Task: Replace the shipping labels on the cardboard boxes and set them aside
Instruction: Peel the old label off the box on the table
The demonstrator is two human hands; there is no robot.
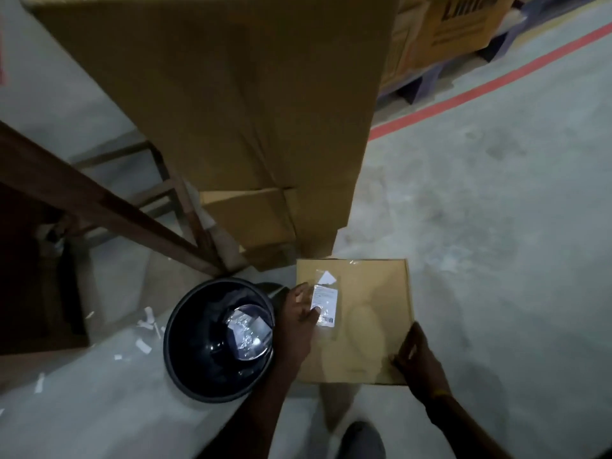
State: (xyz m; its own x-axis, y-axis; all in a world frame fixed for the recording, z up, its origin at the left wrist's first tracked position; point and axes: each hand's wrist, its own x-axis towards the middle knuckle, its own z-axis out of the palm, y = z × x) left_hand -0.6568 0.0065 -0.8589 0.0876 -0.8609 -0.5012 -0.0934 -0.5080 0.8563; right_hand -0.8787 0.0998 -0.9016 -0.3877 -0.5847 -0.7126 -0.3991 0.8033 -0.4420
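Note:
A flat square cardboard box point(367, 326) is held in front of me above the floor. On its top left part is a white shipping label point(325, 304) under a clear plastic sleeve, with one upper corner folded up. My left hand point(299, 321) lies on the box's left edge, thumb and fingers pinching the label's left side. My right hand point(419, 359) grips the box at its lower right corner.
A black round bin point(185, 352) with crumpled plastic and labels inside stands just left of the box. A large cardboard box point(231, 111) leans ahead, smaller cartons under it. A wooden table frame point(99, 200) is at left. Paper scraps litter the floor; a red line point(480, 87) runs at right.

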